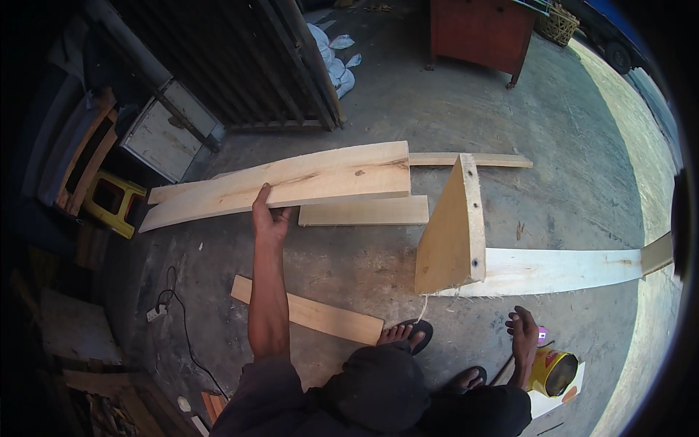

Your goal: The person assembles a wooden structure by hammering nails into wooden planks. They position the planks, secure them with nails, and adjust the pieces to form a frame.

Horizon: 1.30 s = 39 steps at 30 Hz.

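**Left hand on the long plank**

The left hand (270,216) grips the near edge of a long pale plank (291,182), thumb on top, fingers curled underneath; the arm is stretched well forward. The plank lies across the concrete floor (364,116), partly over two shorter boards (364,211) and a thin strip (470,159) at its right end. The hold sits left of the plank's middle, so the right end will likely want to sag or swing; a grip nearer the centre, or a second hand, would balance it better. It looks stiff and fairly heavy, rough-sawn and unlikely to slip, though its edges may splinter.

The right hand (522,331) hangs low at the person's side, fingers loosely spread and holding nothing, just above an open yellow can (553,370). It is well apart from the plank.

Between the two hands stands a wedge-shaped wooden piece (451,233) fixed to a long white board (561,271). Another short board (309,312) lies by the sandalled feet.
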Motion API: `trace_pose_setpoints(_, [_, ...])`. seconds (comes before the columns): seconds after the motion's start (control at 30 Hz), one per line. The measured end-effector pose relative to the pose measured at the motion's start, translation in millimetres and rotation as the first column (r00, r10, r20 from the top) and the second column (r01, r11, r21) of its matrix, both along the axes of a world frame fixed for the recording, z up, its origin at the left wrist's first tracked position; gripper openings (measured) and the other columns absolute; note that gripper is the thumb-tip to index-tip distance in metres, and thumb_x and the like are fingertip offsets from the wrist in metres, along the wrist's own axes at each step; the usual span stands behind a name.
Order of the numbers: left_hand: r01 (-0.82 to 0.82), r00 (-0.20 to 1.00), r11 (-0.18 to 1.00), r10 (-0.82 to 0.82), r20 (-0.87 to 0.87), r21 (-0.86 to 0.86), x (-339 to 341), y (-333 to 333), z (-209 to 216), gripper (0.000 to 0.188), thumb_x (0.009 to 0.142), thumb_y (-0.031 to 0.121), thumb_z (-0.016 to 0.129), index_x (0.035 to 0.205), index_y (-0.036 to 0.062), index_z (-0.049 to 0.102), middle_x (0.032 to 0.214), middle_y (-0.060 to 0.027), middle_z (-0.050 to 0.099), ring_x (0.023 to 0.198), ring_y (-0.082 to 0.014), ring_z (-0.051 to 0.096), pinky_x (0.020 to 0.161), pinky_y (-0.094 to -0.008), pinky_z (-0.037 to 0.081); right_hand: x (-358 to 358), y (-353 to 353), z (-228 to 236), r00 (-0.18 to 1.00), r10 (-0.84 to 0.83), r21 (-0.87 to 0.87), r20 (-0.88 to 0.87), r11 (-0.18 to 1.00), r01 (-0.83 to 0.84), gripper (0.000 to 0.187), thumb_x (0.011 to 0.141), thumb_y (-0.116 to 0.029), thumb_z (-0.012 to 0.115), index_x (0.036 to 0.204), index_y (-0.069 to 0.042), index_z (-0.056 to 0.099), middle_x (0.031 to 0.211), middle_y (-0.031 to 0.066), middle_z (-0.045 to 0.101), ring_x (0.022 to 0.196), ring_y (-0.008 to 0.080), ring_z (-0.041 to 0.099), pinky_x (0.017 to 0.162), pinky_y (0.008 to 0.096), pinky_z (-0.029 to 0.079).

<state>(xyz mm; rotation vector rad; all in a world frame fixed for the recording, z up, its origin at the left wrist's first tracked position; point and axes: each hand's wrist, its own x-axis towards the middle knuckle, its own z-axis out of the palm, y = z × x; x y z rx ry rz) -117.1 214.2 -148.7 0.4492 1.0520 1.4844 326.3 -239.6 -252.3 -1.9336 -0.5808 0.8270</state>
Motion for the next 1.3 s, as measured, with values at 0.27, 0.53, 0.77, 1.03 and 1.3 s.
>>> trace_pose_setpoints(0.27, [0.107, 0.982, 0.981, -0.130, 0.136, 0.160, 78, -29, 136, 0.033, 0.092, 0.013, 0.071, 0.120, 0.0018, 0.056, 0.117, -0.0139, 0.061, 0.113, -0.0279, 0.062, 0.099, -0.0429, 0.057, -14, 73, 162, 0.987, 0.120, 0.361, 0.110, 0.920, -0.153, 0.037, 0.103, -0.023, 0.062, 0.127, 0.004, 0.065, 0.104, 0.0146, 0.073, 0.090, 0.0199, 0.070, 0.076, 0.0312, 0.055])
trace_pose_setpoints(0.53, [0.373, 0.789, 0.831, -0.518, 0.331, 0.412, 176, -123, 206, 0.047, 0.099, 0.022, 0.067, 0.136, 0.0026, 0.044, 0.129, -0.0177, 0.050, 0.116, -0.0265, 0.060, 0.097, -0.0398, 0.059, -79, 178, 299, 0.866, 0.315, 0.565, 0.388, 0.661, -0.494, 0.095, 0.087, -0.051, 0.079, 0.153, 0.005, 0.040, 0.140, 0.0269, 0.060, 0.128, 0.0302, 0.059, 0.103, 0.0420, 0.049])
trace_pose_setpoints(0.77, [0.763, 0.500, 0.536, -0.844, 0.196, 0.360, 164, -161, 195, 0.049, 0.107, 0.047, 0.051, 0.128, 0.0024, 0.052, 0.109, -0.0130, 0.062, 0.088, -0.0212, 0.066, 0.075, -0.0352, 0.058, -112, 232, 325, 0.963, 0.268, 0.766, -0.001, 0.620, -0.172, 0.077, 0.093, -0.041, 0.076, 0.136, 0.015, 0.045, 0.119, 0.0318, 0.064, 0.113, 0.0339, 0.069, 0.093, 0.0396, 0.062])
trace_pose_setpoints(1.03, [0.437, 0.597, 0.682, 0.268, -0.756, 0.586, 8, -53, 135, 0.046, 0.111, 0.031, 0.043, 0.099, -0.0050, 0.067, 0.096, -0.0103, 0.071, 0.092, -0.0168, 0.064, 0.085, -0.0322, 0.049, -61, 213, 313, 0.972, 0.178, 0.840, -0.153, 0.541, 0.033, 0.047, 0.096, -0.017, 0.064, 0.122, 0.019, 0.050, 0.104, 0.0258, 0.067, 0.092, 0.0294, 0.075, 0.072, 0.0327, 0.068])
trace_pose_setpoints(1.3, [0.299, -0.179, 0.851, -0.395, -0.901, -0.432, -108, 116, -8, 0.081, 0.106, 0.060, 0.039, 0.130, -0.0152, 0.059, 0.124, -0.0308, 0.068, 0.116, -0.0411, 0.066, 0.100, -0.0477, 0.048, 21, 154, 333, 0.971, -0.193, 0.852, -0.141, 0.477, 0.218, 0.042, 0.094, -0.020, 0.063, 0.115, 0.016, 0.058, 0.097, 0.0207, 0.068, 0.079, 0.0233, 0.073, 0.059, 0.0300, 0.065])
